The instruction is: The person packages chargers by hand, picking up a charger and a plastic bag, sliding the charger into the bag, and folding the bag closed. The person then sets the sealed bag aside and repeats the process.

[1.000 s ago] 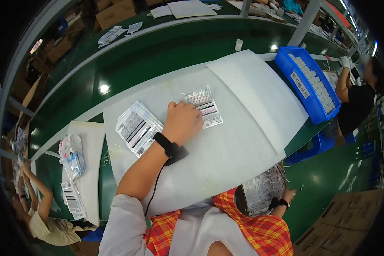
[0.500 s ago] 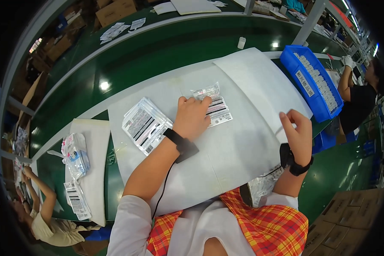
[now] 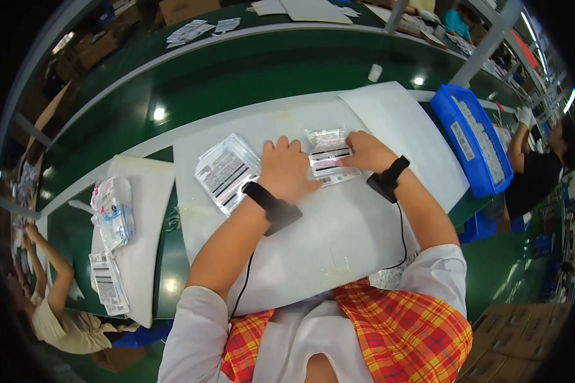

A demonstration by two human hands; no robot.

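Note:
A small clear packet with a barcode label (image 3: pixel 329 153) lies on the white foam sheet (image 3: pixel 338 236) in front of me. My left hand (image 3: pixel 287 169) rests flat beside its left edge, fingers together. On the packet's right side my right hand (image 3: pixel 364 152) presses down, fingertips touching it. A stack of similar flat packets (image 3: pixel 225 170) sits just left of my left hand. Both wrists wear black bands with a cable.
A blue bin (image 3: pixel 474 137) with labelled packets stands at the right, a co-worker (image 3: pixel 543 159) beside it. Another white sheet (image 3: pixel 137 242) at the left carries more packets (image 3: pixel 112 214). A green conveyor belt (image 3: pixel 236 70) runs behind. A person's arm (image 3: pixel 48 281) is at lower left.
My right hand came up from my lap onto the sheet and reached the packet. The left hand stayed by the packet's left side.

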